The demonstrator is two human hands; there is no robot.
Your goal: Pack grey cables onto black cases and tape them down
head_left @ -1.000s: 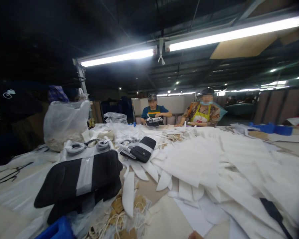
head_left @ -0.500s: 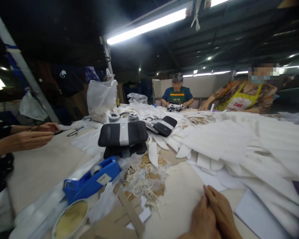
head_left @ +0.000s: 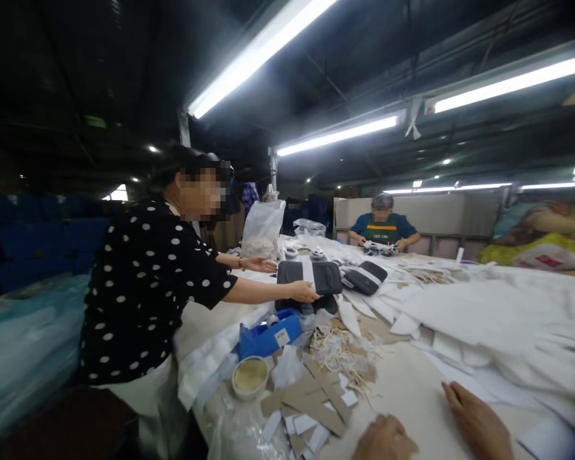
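Observation:
My left hand [head_left: 386,439] rests low on the pale tabletop [head_left: 405,377], cut off by the bottom edge of the view. Its fingers are curled in, and nothing shows in them. To its right, my right hand [head_left: 476,418] lies with its fingers stretched forward and holds nothing. The two hands are apart. White foam sheets [head_left: 464,313] lie piled beyond my right hand. Nearest my left hand are brown cardboard pieces [head_left: 316,393] with small white cards among them, and a tangle of pale strings [head_left: 342,351] behind.
A co-worker in a polka-dot top [head_left: 141,294] reaches from the left, both hands at a stack of black padded cases [head_left: 329,278]. A blue tape dispenser [head_left: 268,335] and a round tub [head_left: 250,377] stand in front. Another person [head_left: 382,223] handles parts across the table.
My hands, pressed together before, have separated. The view has swung left. The polka-dot co-worker has leaned in and now touches the black cases.

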